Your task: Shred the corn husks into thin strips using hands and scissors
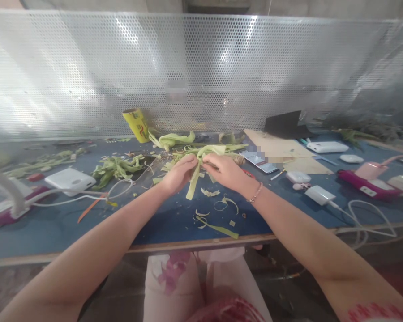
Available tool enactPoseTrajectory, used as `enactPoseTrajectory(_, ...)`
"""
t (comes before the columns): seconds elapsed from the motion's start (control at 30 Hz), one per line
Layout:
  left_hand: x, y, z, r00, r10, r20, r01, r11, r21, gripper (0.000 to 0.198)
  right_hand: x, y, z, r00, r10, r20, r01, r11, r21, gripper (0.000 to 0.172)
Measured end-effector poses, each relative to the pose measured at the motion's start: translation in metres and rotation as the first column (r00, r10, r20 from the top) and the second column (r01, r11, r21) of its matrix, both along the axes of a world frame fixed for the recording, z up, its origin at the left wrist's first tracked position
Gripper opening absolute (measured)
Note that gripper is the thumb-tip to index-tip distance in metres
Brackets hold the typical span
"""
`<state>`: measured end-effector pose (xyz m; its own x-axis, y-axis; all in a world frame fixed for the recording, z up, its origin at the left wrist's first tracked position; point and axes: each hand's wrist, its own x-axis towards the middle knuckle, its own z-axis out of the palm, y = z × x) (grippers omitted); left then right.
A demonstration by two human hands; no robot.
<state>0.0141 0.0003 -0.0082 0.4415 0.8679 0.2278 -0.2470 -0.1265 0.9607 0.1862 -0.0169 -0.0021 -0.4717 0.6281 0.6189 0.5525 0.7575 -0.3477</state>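
Note:
Near the middle of the blue table, my left hand pinches a folded pale green leaf strip. My right hand grips the same strip from the other side, fingertips close to the left ones. One flat end hangs down between the hands, and part of the fold is hidden by my fingers. Just behind lies a bundle of green leaves. Several cut scraps, among them a thin green strip, are scattered on the table in front of my hands.
A yellow tube leans by the perforated metal screen. On the left are a leaf pile, a white power bank and cables. To the right lie a phone, cardboard, a white charger and a purple power strip.

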Motion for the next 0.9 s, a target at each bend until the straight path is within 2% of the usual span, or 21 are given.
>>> enactPoseTrajectory(0.17, -0.001, -0.003, 0.000, 0.999, -0.036, 0.000, 0.036, 0.999, 0.002, 0.020, 0.000, -0.004, 0.002, 1.000, -0.002, 0.009, 0.002, 1.000, -0.021, 0.017)
enactPoseTrajectory(0.53, -0.001, -0.003, -0.001, 0.983, -0.144, 0.111, 0.151, 0.987, -0.051, 0.013, 0.004, -0.003, 0.001, 1.000, -0.012, 0.005, 0.012, 0.999, -0.045, 0.022)
enactPoseTrajectory(0.7, -0.002, 0.001, -0.004, 0.979, -0.156, 0.133, 0.166, 0.983, -0.073, 0.012, 0.006, 0.002, 0.000, 0.998, 0.017, -0.067, -0.022, 0.998, -0.064, 0.019)
enactPoseTrajectory(0.8, -0.004, 0.006, -0.003, 0.960, -0.203, 0.191, 0.231, 0.963, -0.138, 0.013, 0.006, 0.007, -0.001, 0.983, 0.040, -0.180, -0.067, 0.986, -0.150, 0.020)
enactPoseTrajectory(0.9, -0.006, 0.009, -0.002, 0.945, -0.256, 0.205, 0.297, 0.932, -0.206, 0.017, 0.005, 0.013, -0.004, 0.957, 0.010, -0.291, -0.100, 0.950, -0.296, 0.027)
